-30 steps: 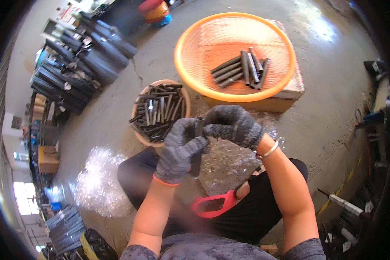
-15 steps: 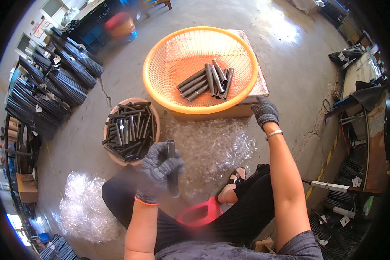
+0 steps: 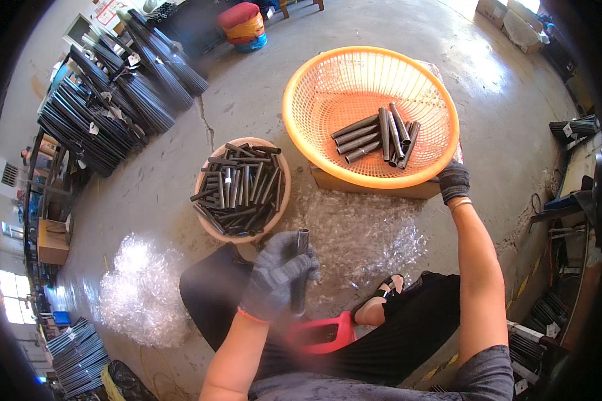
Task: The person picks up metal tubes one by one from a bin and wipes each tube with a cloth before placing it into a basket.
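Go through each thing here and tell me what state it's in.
Left hand: gloved, gripping a dark metal tube upright.
Right hand: gloved, on the orange basket's rim.
Orange basket: holds a few tubes.
Round tan basket: nearly full of tubes.
Bubble wrap: spread flat on the floor.

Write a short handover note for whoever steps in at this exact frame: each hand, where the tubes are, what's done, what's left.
Left hand: gloved, gripping one dark metal tube upright above the lap.
Right hand: gloved, at the near rim of the orange basket, holding nothing visible.
Done: several tubes lie in the orange basket.
Left: a full heap of tubes sits in the tan round bowl, plus the one in hand.
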{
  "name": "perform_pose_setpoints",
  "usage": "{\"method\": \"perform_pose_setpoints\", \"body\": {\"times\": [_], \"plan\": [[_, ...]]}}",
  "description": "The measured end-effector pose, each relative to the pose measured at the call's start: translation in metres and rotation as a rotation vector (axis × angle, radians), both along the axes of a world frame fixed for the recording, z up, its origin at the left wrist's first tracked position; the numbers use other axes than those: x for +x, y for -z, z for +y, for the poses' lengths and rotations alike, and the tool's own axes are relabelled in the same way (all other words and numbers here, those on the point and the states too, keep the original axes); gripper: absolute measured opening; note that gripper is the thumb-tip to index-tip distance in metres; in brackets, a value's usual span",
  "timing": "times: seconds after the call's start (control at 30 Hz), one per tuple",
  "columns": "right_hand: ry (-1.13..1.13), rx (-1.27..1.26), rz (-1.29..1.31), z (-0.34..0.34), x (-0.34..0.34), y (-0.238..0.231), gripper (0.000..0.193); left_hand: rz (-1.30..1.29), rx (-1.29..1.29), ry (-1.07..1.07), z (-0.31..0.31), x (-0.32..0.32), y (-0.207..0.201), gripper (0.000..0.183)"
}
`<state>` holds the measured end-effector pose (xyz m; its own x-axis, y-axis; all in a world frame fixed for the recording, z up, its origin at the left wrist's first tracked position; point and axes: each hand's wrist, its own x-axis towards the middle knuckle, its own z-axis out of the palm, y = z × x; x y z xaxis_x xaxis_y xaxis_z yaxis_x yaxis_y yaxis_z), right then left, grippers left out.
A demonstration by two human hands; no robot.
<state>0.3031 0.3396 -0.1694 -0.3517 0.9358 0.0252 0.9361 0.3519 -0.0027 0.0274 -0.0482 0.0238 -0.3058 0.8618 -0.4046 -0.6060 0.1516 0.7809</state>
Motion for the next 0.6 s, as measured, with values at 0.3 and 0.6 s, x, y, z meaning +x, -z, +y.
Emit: {"method": "perform_pose_setpoints", "body": {"times": [0.3, 0.6], "plan": [[-0.039, 0.163, 0.311, -0.036, 0.020, -0.066, 0.016, 0.047, 0.046, 0.031, -0.001, 0.014, -0.017, 0.035], [-0.068, -0.371, 1.506, -0.226, 0.010, -0.208, 0.017, 0.525, 0.062, 0.083, -0.026, 0.029, -0.016, 0.036]]}}
